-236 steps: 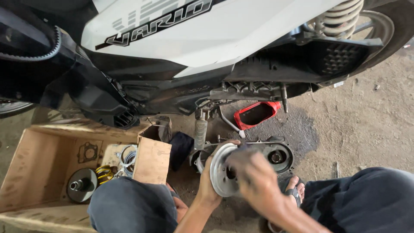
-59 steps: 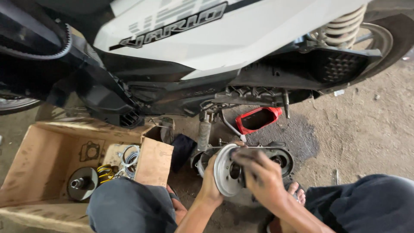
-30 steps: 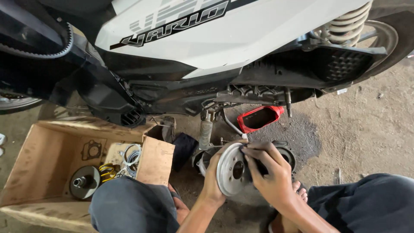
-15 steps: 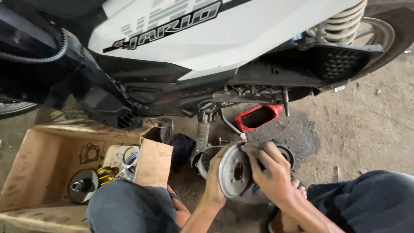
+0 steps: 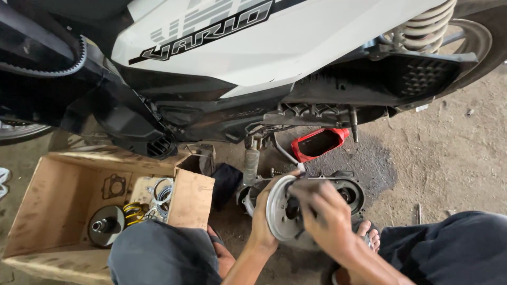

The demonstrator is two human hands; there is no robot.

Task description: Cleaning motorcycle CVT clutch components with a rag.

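Observation:
My left hand (image 5: 262,219) grips the rim of a round grey metal pulley disc (image 5: 280,208), holding it on edge low in the head view. My right hand (image 5: 325,216) lies across the disc's open face, fingers curled over its hub; what the fingers hold, if anything, is hidden. Just behind the disc a dark engine cover (image 5: 348,192) lies on the ground. Both hands work beneath a white and black scooter (image 5: 274,58).
A cardboard box (image 5: 58,211) at the left holds a clutch part (image 5: 105,226), a yellow spring (image 5: 133,212) and gaskets. A red tray (image 5: 318,143) lies under the scooter on stained dirt. My knees (image 5: 158,256) and a sandalled foot (image 5: 367,237) frame the work.
My right hand has slid from the disc's right edge across its face toward the hub. The disc stays in my left hand, turned slightly.

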